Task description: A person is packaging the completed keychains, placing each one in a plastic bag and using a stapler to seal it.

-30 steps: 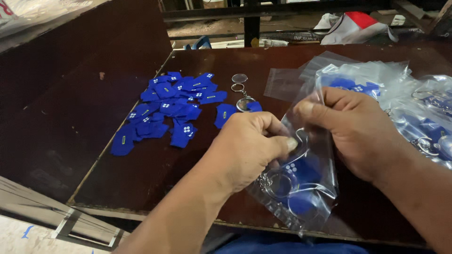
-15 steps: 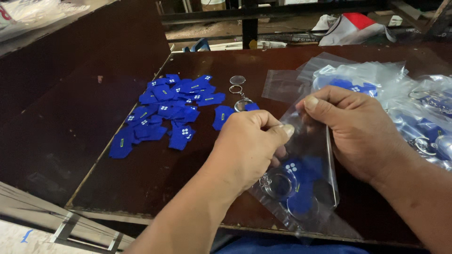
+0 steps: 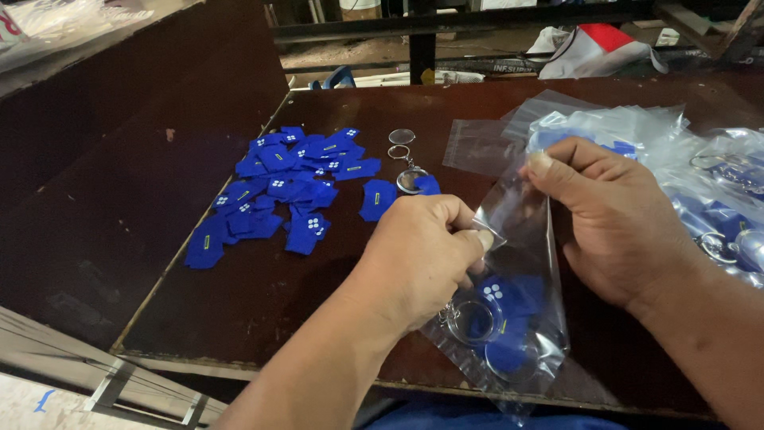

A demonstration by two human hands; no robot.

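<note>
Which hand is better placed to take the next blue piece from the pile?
Left. The left hand is nearer the blue pieces; the right hand holds the clear bag farther away.

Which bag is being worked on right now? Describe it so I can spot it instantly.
On the dark brown table, look at the near edge between the left hand and right hand. The clear plastic bag pinched there is the only one lifted, unlike the pile of filled bags.

left hand (image 3: 426, 255) pinching, right hand (image 3: 613, 215) pinching
</note>
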